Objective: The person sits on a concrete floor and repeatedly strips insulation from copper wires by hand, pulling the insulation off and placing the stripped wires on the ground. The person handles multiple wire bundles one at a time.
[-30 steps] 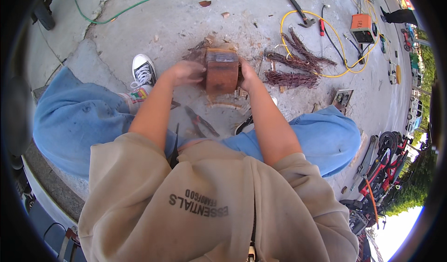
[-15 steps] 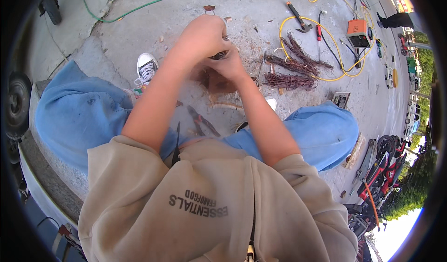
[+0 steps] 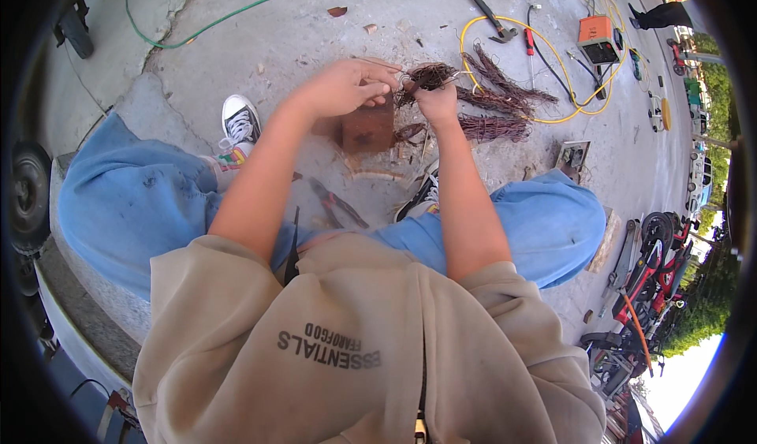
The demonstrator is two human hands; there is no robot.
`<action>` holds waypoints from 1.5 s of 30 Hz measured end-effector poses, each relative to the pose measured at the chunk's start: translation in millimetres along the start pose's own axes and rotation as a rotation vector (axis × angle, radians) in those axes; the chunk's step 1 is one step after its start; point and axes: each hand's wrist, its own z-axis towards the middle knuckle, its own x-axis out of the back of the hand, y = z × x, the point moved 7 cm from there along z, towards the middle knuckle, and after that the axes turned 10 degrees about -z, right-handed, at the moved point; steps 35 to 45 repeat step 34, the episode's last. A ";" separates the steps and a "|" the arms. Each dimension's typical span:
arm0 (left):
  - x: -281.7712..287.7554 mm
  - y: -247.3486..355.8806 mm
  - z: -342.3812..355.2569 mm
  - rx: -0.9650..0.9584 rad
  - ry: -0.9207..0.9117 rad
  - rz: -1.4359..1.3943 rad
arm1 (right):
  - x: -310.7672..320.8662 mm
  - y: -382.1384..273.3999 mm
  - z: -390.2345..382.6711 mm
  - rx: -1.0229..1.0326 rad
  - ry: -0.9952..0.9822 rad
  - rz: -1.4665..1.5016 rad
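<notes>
My right hand (image 3: 438, 103) is closed around a tangled bundle of thin dark reddish-brown wire (image 3: 430, 75), held above the ground between my feet. My left hand (image 3: 347, 87) reaches in from the left, its fingers stretched toward the near end of that bundle and its thumb apart. Whether its fingertips touch a strand cannot be made out. Below the hands stands a rusty brown block (image 3: 369, 131), partly covered by my left hand. More wire bundles (image 3: 497, 127) lie on the concrete just right of my right hand.
Pliers (image 3: 337, 203) lie between my legs. Farther right are a hammer (image 3: 494, 18), a red-handled screwdriver (image 3: 529, 43), a yellow hose (image 3: 467, 38) and an orange box-shaped device (image 3: 597, 35). A green hose (image 3: 236, 9) crosses the far ground. Another person's dark-clad leg (image 3: 666, 15) shows far right.
My hands, earlier close together over the block, have drawn apart. The right one has moved right and up with the wire bundle, which now shows clearly. My left fingers have straightened.
</notes>
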 end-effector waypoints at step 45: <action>43.4 -185.3 -26.7 0.750 0.327 -0.596 | -84.4 123.0 -69.7 -1.051 -0.256 0.508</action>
